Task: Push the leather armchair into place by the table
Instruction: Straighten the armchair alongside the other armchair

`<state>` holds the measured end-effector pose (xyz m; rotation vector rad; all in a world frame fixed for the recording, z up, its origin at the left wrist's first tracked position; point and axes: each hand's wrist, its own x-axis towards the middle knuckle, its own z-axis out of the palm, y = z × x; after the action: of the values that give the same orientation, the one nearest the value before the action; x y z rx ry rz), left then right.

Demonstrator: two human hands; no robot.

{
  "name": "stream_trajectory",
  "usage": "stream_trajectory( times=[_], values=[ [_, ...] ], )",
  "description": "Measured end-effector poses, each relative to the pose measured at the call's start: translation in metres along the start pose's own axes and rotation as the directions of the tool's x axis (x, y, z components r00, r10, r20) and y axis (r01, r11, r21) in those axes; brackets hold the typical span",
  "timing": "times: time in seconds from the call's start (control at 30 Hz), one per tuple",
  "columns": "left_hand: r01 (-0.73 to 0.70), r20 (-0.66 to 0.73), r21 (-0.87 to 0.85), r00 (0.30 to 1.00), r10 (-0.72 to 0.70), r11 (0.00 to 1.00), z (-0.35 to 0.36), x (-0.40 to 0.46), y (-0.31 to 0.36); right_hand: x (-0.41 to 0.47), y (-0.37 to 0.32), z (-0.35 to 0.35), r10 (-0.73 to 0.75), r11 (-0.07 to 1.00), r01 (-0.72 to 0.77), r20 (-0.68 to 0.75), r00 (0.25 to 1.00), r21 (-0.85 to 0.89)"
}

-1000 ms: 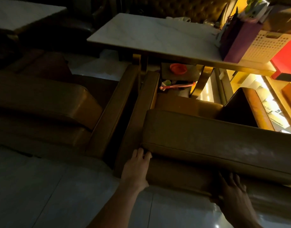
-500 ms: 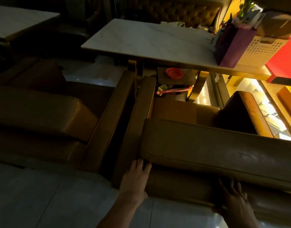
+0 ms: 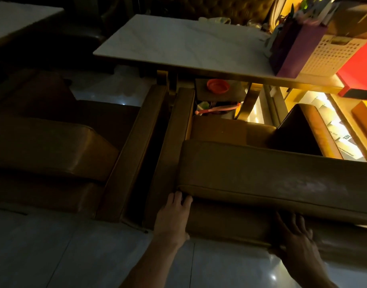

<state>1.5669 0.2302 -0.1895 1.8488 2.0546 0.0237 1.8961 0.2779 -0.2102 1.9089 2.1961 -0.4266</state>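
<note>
A tan leather armchair (image 3: pixel 261 175) stands with its back toward me, its seat facing the white marble table (image 3: pixel 184 44). My left hand (image 3: pixel 173 217) lies flat against the back panel near the chair's left corner, fingers tucked under the backrest cushion. My right hand (image 3: pixel 296 235) presses the same panel farther right, fingers spread, just below the cushion. The chair's left armrest (image 3: pixel 170 146) reaches to the table's gold leg.
A second leather armchair (image 3: pixel 53 150) sits close on the left, a narrow dark gap between the two. On the table's right end stand a purple bag (image 3: pixel 290 46) and a white perforated basket (image 3: pixel 332 55). Under the table sits an orange bowl (image 3: pixel 218 85). Glossy tiled floor (image 3: pixel 53 256) lies behind me.
The armchair has slid forward toward the table. Both hands stay flat on its back panel and have moved with it; my view has followed closer.
</note>
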Motion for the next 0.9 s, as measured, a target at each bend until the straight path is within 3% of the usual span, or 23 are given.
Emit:
stream_trajectory(
  times=[0.4,0.9],
  values=[
    [0.01,-0.007,-0.017,1.0,-0.01,1.0,-0.003,-0.007,0.004,-0.01,-0.002,0.0,-0.002,1.0,0.001,-0.048,0.999,-0.004],
    [0.019,0.029,-0.023,0.999,-0.018,1.0,0.003,-0.006,0.003,-0.011,-0.011,-0.002,0.048,0.995,-0.047,0.004,0.999,-0.091]
  ],
)
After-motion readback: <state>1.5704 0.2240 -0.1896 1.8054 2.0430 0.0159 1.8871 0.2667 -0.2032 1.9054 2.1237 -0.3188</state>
